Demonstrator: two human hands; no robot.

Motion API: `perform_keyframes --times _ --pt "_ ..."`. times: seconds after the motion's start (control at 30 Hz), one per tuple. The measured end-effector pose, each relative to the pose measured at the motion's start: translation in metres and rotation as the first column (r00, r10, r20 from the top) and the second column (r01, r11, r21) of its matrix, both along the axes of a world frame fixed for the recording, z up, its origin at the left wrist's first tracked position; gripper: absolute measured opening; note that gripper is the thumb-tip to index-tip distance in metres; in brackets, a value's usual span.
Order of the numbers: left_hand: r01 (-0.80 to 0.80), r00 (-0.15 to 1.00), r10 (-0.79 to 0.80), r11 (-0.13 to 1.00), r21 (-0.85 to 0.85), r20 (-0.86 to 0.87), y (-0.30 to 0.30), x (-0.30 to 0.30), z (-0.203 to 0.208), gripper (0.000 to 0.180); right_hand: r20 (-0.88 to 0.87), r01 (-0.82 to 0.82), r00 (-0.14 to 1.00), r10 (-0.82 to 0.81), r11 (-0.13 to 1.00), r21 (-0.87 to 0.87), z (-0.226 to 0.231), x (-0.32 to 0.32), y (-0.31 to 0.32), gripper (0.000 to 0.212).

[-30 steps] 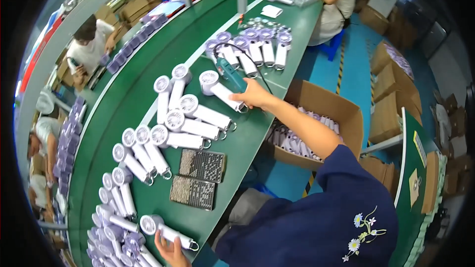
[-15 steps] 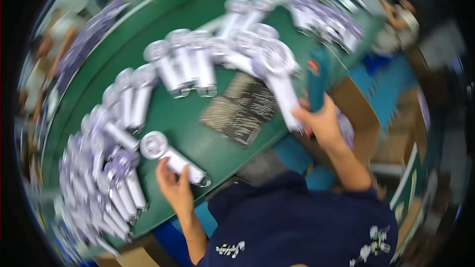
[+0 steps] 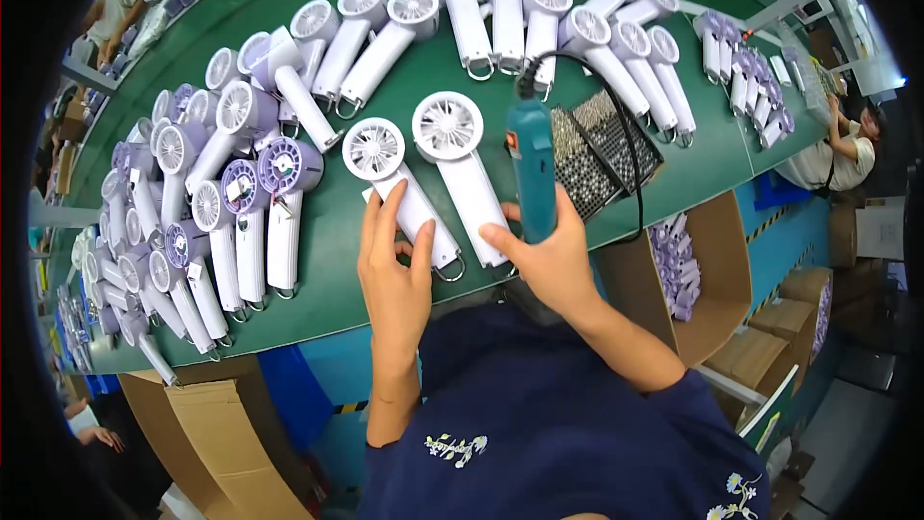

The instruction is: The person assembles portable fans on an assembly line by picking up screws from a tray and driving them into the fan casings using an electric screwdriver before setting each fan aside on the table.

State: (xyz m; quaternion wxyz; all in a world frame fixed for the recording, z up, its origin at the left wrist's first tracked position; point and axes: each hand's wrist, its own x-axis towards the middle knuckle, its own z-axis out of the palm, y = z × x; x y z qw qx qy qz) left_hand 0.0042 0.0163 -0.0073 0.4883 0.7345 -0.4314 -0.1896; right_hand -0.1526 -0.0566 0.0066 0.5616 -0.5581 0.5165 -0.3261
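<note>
Two white handheld fans lie side by side at the middle of the table's near edge. My left hand is closed on the left fan, with thumb and fingertips on its handle. In my right hand is a teal electric screwdriver, held upright with a black cord at its top. The thumb of that hand rests on the handle of the right fan. Both round fan heads face up, with wire loops at the handle ends.
Black trays of small metal parts sit right of the screwdriver under its cord. Finished-looking fans line the far side; several with opened heads crowd the left. A cardboard box of purple parts stands below right. Another person sits far right.
My right hand has brought the screwdriver and the right fan leftward, beside the left fan. The view has turned, and my left hand has moved higher along its fan's handle.
</note>
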Motion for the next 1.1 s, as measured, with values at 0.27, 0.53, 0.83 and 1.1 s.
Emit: perform_keyframes --times 0.27,0.53,0.83,1.1 --pt "-0.063 0.975 0.049 0.996 0.061 0.215 0.002 -0.013 0.007 0.056 0.017 -0.067 0.998 0.068 0.996 -0.064 -0.014 -0.001 -0.011 0.056" --pt "0.437 0.597 -0.589 0.808 0.394 0.544 -0.016 -0.006 0.014 0.072 0.746 0.109 0.633 0.209 0.929 -0.353 0.028 -0.099 -0.067 0.093" --pt "0.117 0.769 -0.308 0.929 0.351 0.56 -0.05 -0.067 0.003 0.063 0.674 -0.164 0.483 0.56 0.813 -0.558 0.013 -0.06 -0.141 0.086" --pt "0.175 0.604 -0.414 0.902 0.394 0.681 -0.052 -0.055 0.001 0.066 0.689 -0.151 0.448 0.569 0.808 -0.57 0.002 -0.068 -0.133 0.059"
